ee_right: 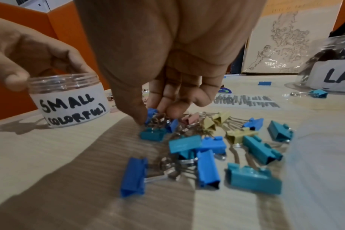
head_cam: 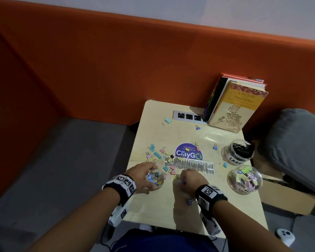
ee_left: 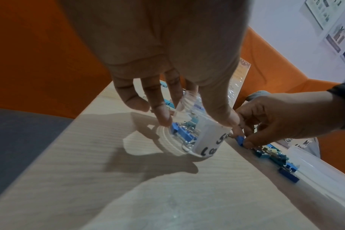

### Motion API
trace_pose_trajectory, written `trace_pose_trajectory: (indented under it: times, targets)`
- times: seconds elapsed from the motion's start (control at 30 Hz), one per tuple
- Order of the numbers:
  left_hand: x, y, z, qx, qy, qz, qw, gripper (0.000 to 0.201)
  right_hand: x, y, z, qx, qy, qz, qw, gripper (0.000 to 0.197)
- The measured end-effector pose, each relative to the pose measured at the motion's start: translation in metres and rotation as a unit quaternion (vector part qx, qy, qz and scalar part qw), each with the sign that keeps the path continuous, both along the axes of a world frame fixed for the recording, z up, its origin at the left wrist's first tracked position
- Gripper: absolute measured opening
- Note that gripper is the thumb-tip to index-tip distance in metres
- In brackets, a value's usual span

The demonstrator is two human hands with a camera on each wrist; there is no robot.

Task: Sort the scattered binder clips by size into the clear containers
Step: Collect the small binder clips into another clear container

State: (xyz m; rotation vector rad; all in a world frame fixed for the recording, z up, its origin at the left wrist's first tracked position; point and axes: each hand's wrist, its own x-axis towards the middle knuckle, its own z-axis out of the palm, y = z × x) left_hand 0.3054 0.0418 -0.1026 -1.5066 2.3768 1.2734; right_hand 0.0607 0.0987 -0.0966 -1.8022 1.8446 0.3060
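My left hand [head_cam: 150, 177] grips the clear jar labelled SMALL (COLORFUL) [ee_right: 69, 101] by its rim, at the table's near left. The jar [ee_left: 197, 135] holds several coloured clips. Just right of it, my right hand [ee_right: 154, 116] pinches a small blue binder clip [ee_right: 152, 112] between thumb and fingertips, low on the table at the edge of a clip pile [ee_right: 217, 147]. In the left wrist view the same clip [ee_left: 240, 140] shows under my right hand [ee_left: 244, 140]. More clips [head_cam: 158, 153] lie scattered beyond the jar.
A jar labelled LARGE [head_cam: 241, 150] with black clips and a medium jar [head_cam: 245, 177] with pastel clips stand at the right edge. Books [head_cam: 235, 104] lean at the back right beside a socket strip [head_cam: 188, 116]. A lone clip [head_cam: 190, 200] lies by my right wrist.
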Motion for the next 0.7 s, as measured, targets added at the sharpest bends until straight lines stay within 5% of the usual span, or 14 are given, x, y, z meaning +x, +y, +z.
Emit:
trace_pose_trajectory:
  times: [0.27,0.5,0.7]
  targets:
    - [-0.001,0.000,-0.001,-0.004,0.003,0.000,1.000,0.073,0.008,-0.005,0.020,-0.067,-0.041,-0.026,0.997,0.013]
    - [-0.001,-0.001,0.000,-0.008,0.006,0.000,1.000,0.070,0.029,-0.018,0.043,-0.121,-0.197,-0.008,0.973,0.005]
    - [0.000,-0.002,-0.006,-0.008,0.006,-0.002,1.000,0.071,-0.002,-0.008,0.029,-0.109,-0.122,-0.047,0.985,0.015]
